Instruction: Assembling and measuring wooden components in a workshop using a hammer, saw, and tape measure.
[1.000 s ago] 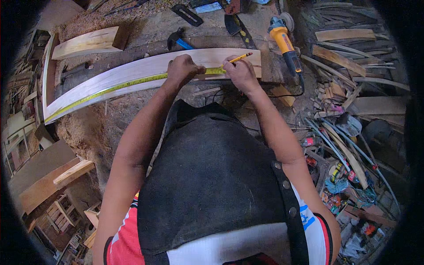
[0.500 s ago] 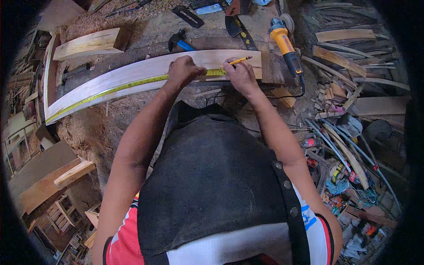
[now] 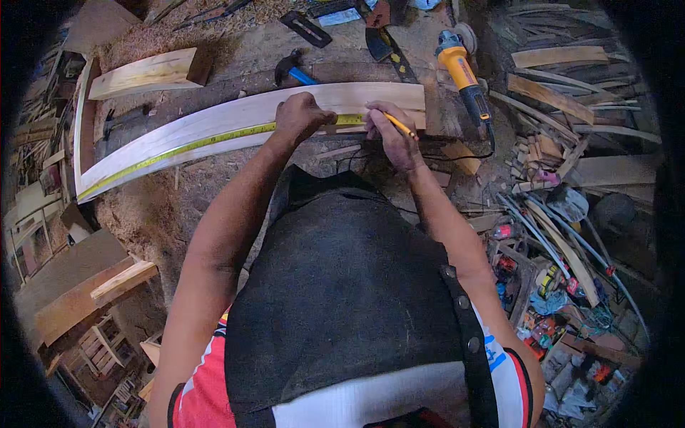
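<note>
A pale, curved wooden board (image 3: pixel 357 94) lies across the bench, with a yellow tape measure (image 3: pixel 214 135) stretched along it from its left tip. My left hand (image 3: pixel 301 118) is closed over the tape, thumb and fingers pinching it against the board. Just beyond the tape's right-hand stretch, my right hand (image 3: pixel 394 143) holds a yellow pencil (image 3: pixel 401 126) between its fingers. The pencil slants down to the right over the back of the hand. Whether the right fingers also touch the tape's end cannot be made out.
Behind the board lie a blue-handled hammer (image 3: pixel 291 68) and a short wood block (image 3: pixel 146 73). A yellow angle grinder (image 3: pixel 460 71) rests to the right, its cord trailing toward me. Wood strips (image 3: pixel 553 98) and clutter fill the right side. Sawdust (image 3: pixel 125 217) covers the left.
My right hand has turned and drawn slightly toward me; the pencil, earlier pointing up to the right, now slants down to the right. My left hand stays on the tape.
</note>
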